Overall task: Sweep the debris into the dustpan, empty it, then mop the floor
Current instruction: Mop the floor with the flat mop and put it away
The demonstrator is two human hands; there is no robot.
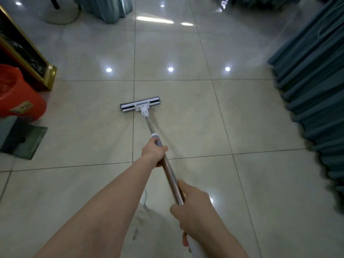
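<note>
I see the mop [149, 125] with its flat rectangular head [140, 105], grey with white end sections and a white centre joint. The head lies flat on the floor [186, 127], across a tile joint. The polished metal handle [169, 174], with a grey collar [157, 140] partway up, slants from the head back toward me. The floor is glossy beige tile, reflecting lights.

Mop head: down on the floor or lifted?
Down. The mop head lies flat on the tiles across a grout line; left hand and right hand grip the handle.
</note>
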